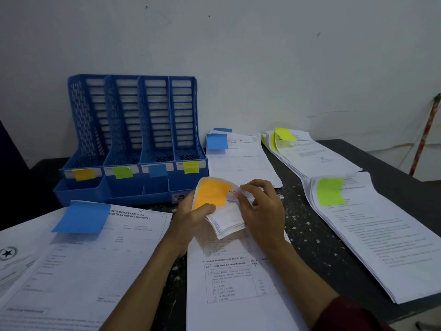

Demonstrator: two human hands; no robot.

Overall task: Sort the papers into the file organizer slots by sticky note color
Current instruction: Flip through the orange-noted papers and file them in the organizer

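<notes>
Left hand [191, 212] and right hand [261, 209] both grasp the curled orange-noted white paper stack [224, 218] near the blue slotted plastic file organizer [133, 139], slots holding nothing.

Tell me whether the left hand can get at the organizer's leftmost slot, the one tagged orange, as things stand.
Probably yes. The left hand grips the orange-noted papers in front of the organizer; the leftmost slot looks open, with nothing standing between.

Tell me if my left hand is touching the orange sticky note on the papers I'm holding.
Touching. The head view shows the left hand gripping the papers, thumb pressed on the lower edge of the orange sticky note, no gap.
</notes>
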